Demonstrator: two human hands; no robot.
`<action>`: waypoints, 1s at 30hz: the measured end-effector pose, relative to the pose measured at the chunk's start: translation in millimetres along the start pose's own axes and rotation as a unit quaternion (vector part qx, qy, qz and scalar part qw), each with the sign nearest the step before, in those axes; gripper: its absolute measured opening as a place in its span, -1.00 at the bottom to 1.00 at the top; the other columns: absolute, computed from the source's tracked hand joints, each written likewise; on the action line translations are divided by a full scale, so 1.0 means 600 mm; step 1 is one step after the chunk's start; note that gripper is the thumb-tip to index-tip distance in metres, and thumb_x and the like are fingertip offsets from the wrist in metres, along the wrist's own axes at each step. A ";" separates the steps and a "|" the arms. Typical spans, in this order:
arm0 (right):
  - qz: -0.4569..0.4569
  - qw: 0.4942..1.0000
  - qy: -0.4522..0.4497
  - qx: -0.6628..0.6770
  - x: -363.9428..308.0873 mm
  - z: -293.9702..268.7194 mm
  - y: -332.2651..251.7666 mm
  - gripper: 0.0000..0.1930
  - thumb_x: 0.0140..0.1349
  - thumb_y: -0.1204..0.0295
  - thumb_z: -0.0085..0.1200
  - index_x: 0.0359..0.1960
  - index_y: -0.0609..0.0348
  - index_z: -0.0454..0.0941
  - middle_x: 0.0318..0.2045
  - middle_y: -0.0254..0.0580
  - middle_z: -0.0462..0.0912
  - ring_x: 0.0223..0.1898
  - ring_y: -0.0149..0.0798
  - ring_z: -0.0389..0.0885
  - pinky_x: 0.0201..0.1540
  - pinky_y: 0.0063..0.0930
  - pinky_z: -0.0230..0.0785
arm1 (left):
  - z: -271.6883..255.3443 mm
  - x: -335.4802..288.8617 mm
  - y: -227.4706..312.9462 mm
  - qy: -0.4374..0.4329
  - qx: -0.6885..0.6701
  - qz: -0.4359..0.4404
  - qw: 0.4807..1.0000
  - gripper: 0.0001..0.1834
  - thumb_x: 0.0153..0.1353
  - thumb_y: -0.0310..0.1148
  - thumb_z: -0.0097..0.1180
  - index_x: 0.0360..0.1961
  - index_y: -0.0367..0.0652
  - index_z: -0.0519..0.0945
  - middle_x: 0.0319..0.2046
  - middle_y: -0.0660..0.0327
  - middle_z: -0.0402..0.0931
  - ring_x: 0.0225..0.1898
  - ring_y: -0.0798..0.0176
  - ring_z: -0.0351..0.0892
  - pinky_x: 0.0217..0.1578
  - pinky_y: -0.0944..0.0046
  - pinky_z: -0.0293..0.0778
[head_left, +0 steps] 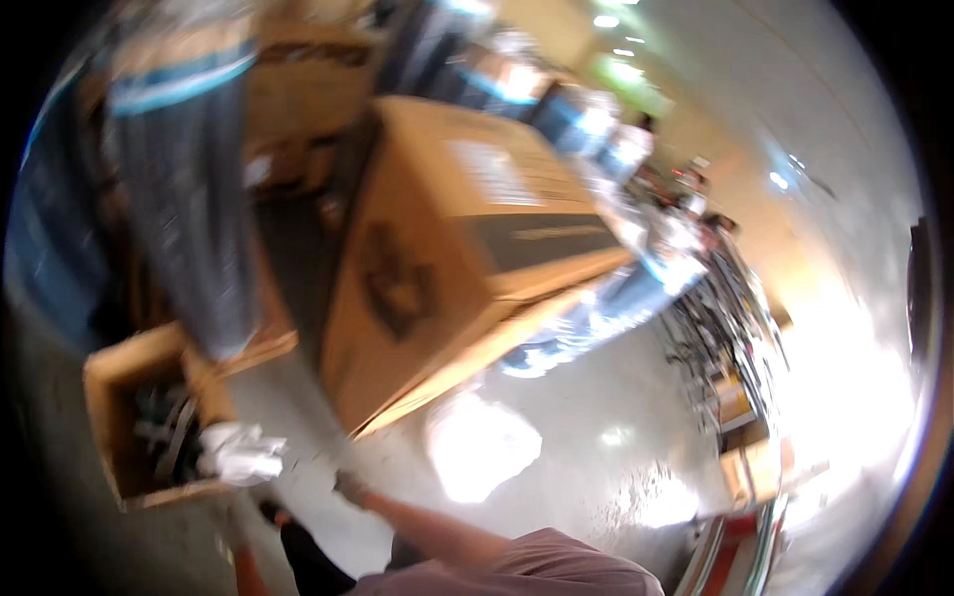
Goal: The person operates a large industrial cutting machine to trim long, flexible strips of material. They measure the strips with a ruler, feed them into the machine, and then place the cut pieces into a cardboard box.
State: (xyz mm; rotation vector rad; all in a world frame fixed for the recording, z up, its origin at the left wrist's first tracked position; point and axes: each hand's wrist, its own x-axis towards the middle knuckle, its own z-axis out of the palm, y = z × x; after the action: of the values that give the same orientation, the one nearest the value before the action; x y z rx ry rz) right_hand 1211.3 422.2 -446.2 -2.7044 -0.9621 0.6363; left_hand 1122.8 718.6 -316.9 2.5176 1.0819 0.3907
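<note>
Motion blurs the whole view. My right hand point(351, 487) hangs over the grey floor below a large brown cardboard box point(407, 288); its fingers are smeared, and I see nothing clear in it. At the lower left my left hand point(235, 531) is a faint smear just below a small open cardboard box point(109, 427), and I cannot tell if it touches it. Dark items point(167, 429) lie inside that open box. A crumpled white piece point(241, 454), perhaps plastic or paper, hangs over its right side.
Tall dark bundles wrapped in clear film point(184, 189) stand at the left, with more behind the large box. A cluttered metal rack point(730, 328) runs along the right, with a smaller carton point(750, 472) near its lower end. Shiny clear plastic point(477, 442) lies on the floor.
</note>
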 end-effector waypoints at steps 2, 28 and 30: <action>0.062 0.990 -0.076 0.102 -0.037 -0.155 -0.064 -0.70 0.28 0.24 0.05 -0.14 0.24 0.53 -0.19 0.12 0.63 -0.06 0.05 0.62 -0.01 -0.13 0.45 | -0.023 -0.038 0.065 0.050 -0.014 0.027 0.998 -0.26 0.22 0.15 0.08 0.22 -0.21 0.36 0.11 -0.02 0.45 0.13 -0.12 0.44 0.13 -0.06 0.38; 0.154 0.973 -0.011 0.173 -0.879 -0.161 0.262 -0.67 0.18 0.31 0.02 -0.10 0.21 0.62 -0.05 0.20 0.64 0.06 0.16 0.58 0.12 -0.07 0.40 | -0.163 -0.911 0.421 -0.125 -0.163 0.125 0.971 -0.31 0.25 0.19 -0.07 0.08 -0.25 0.51 0.10 -0.16 0.47 0.12 -0.20 0.46 0.12 -0.12 0.37; 0.104 0.985 -0.017 0.138 -0.926 -0.146 0.239 -0.69 0.17 0.35 0.00 -0.12 0.22 0.63 -0.07 0.20 0.64 0.04 0.16 0.59 0.11 -0.07 0.40 | -0.175 -0.988 0.368 -0.129 -0.150 0.062 0.978 -0.31 0.25 0.19 -0.08 0.07 -0.26 0.52 0.10 -0.17 0.47 0.12 -0.21 0.46 0.12 -0.12 0.37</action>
State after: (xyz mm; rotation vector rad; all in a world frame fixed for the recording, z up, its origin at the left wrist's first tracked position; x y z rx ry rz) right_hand 944.1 -46.8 -232.5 -2.5684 -0.5530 0.7933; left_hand 826.9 164.3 -188.6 2.2933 0.7108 0.2305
